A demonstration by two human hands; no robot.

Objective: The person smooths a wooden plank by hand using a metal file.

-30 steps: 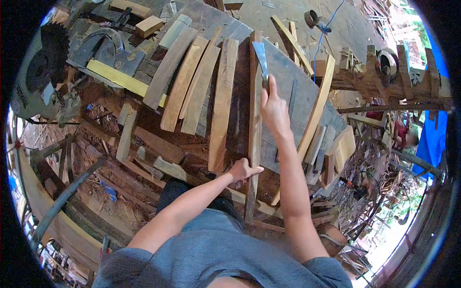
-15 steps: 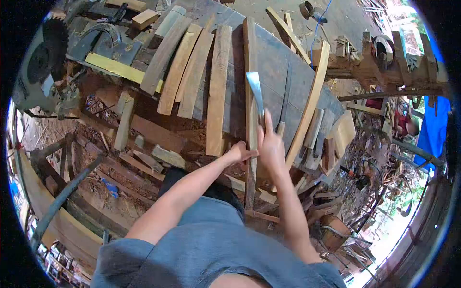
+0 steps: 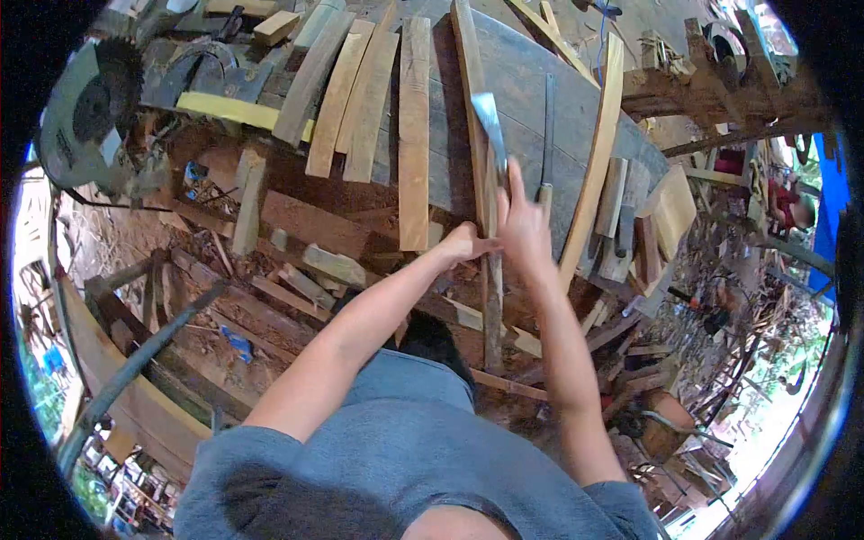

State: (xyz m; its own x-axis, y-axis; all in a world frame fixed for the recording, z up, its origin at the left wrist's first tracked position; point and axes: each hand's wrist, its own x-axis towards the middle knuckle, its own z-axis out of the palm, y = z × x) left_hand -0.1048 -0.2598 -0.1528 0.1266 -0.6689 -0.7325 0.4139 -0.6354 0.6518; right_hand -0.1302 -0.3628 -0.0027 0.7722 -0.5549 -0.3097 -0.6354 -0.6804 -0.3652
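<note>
A long wooden strip stretches from the table toward my body. My left hand closes around its near part. In my right hand is a knife with a shiny blade that flares toward its end; most of its handle is hidden by the fingers. The blade overlaps the strip's right edge, ahead of my left hand. To the right lies a long, narrow dark-bladed tool with a wooden handle. Beyond it rests a curved wooden piece.
Several wooden boards lie across the table to the left. A toothed circular blade stands at the far left. Short wood blocks sit at the right edge. Scrap wood covers the ground, and a person is in the right background.
The whole scene has shifted in view as my head moved. Both hands keep their holds on the strip and the knife, and the blade stays close along the strip.
</note>
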